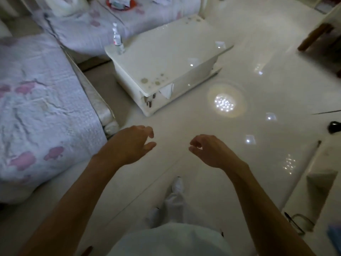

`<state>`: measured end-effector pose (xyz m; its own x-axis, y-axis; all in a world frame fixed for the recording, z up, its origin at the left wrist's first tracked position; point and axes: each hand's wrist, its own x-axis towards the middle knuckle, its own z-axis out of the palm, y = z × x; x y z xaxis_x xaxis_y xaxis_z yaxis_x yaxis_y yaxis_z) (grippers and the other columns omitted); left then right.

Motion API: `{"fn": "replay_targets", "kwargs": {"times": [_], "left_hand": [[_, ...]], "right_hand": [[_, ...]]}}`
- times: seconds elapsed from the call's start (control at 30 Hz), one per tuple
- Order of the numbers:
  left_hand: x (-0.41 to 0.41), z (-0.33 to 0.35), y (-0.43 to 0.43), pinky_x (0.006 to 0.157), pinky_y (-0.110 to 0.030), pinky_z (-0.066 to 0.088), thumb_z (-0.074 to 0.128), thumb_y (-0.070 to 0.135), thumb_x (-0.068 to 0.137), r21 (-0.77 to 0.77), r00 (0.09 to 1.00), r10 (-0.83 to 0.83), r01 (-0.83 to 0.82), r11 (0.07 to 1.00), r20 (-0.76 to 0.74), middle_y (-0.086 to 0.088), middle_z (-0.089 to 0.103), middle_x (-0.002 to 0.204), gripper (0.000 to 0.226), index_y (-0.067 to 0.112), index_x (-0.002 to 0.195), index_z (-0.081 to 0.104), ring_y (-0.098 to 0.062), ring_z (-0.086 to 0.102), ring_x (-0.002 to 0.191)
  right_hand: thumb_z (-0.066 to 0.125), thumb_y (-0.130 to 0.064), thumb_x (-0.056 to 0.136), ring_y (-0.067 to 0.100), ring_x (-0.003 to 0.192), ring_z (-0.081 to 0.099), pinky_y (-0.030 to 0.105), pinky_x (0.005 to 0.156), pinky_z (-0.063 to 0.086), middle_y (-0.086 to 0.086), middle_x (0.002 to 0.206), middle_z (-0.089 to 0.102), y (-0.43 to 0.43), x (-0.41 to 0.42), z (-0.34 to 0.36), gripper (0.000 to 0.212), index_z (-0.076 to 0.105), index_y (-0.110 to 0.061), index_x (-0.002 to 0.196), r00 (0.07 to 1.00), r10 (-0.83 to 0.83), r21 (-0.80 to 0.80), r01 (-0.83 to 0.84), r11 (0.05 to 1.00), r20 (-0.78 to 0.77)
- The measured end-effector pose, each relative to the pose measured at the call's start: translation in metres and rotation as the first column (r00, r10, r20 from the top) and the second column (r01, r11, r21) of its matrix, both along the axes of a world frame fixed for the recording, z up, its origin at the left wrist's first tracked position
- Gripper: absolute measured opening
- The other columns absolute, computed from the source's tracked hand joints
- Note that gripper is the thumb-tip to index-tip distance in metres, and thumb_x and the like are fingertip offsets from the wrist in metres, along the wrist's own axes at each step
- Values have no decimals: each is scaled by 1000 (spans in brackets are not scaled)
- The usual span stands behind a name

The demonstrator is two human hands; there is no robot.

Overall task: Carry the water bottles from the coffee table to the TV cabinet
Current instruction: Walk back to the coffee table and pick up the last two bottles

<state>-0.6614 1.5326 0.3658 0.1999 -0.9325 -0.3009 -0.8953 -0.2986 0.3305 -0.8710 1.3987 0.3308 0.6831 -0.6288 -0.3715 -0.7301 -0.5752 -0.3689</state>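
Note:
A clear water bottle [118, 38] with a red-and-white label stands upright on the far left corner of the white glossy coffee table [166, 60]. My left hand [132, 143] and my right hand [210, 150] hover over the floor, well short of the table's near corner. Both hands hold nothing, with fingers loosely curled and apart. At the right edge of the view a white glossy surface [313, 174] shows; I cannot tell whether it is the TV cabinet.
A sofa with a pale quilted, pink-flowered cover [36, 108] runs along the left and behind the table. The shiny white floor [239, 126] stretches ahead and right. A dark small object [334, 127] lies at the right edge. A wooden furniture leg [313, 36] stands far right.

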Motion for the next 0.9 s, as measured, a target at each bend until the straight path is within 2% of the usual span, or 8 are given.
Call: {"fn": "replay_targets", "kwargs": {"times": [0.1, 0.2, 0.33, 0.4, 0.57, 0.7, 0.9], "left_hand": [[-3, 6, -18, 83, -30, 48, 52, 44, 92, -42, 998, 63, -61, 997, 25, 1, 62, 114, 34, 23, 118, 56, -16, 59, 97], [-7, 11, -42, 87, -32, 48, 51, 45, 92, -3, 992, 110, -110, 994, 60, 0, 62, 117, 35, 24, 120, 54, -17, 59, 101], [-19, 18, -78, 89, -34, 48, 50, 46, 92, 63, 990, 115, -120, 991, 82, 0, 61, 117, 36, 23, 120, 54, -18, 58, 103], [-23, 20, -92, 88, -32, 48, 50, 46, 93, 72, 989, 130, -135, 988, 73, 0, 60, 119, 36, 23, 121, 53, -18, 58, 104], [-25, 29, -127, 90, -31, 47, 52, 46, 92, 66, 980, 191, -195, 979, 60, 0, 61, 120, 36, 24, 120, 55, -16, 58, 104], [-14, 34, -145, 88, -28, 45, 54, 44, 92, 64, 969, 241, -244, 968, 59, -1, 62, 120, 37, 21, 121, 56, -18, 59, 104], [21, 29, -157, 82, -27, 47, 56, 45, 89, 55, 952, 306, -307, 950, 20, 1, 65, 111, 33, 23, 114, 60, -15, 60, 94]], "right_hand": [[53, -36, 97, 20, 99, 60, 28, 82, 45, 5, 114, 66, -28, 16, 3, 34, 64, -11, 118, 994, 108, -8, -108, 994, 0], [53, -37, 96, 21, 104, 61, 31, 86, 46, 5, 117, 66, -60, 23, 5, 35, 64, -13, 118, 982, 191, -23, -190, 981, 0], [53, -38, 95, 21, 104, 62, 30, 83, 44, 5, 116, 67, -104, 21, 7, 35, 65, -13, 115, 971, 237, -10, -237, 971, 13], [53, -38, 94, 22, 105, 62, 32, 86, 46, 6, 117, 67, -121, 21, 8, 34, 66, -13, 115, 973, 228, -20, -228, 973, 21], [53, -35, 93, 17, 89, 55, 27, 77, 37, 3, 103, 65, -159, 22, 5, 23, 66, -18, 99, 970, 234, -6, -235, 972, 60], [52, -37, 93, 20, 104, 62, 30, 84, 45, 3, 119, 67, -177, 34, 4, 36, 66, -14, 116, 962, 262, 1, -263, 965, 76], [54, -37, 93, 21, 105, 63, 29, 85, 45, 4, 118, 69, -199, 67, 7, 35, 65, -14, 116, 948, 307, -4, -308, 951, 85]]}}
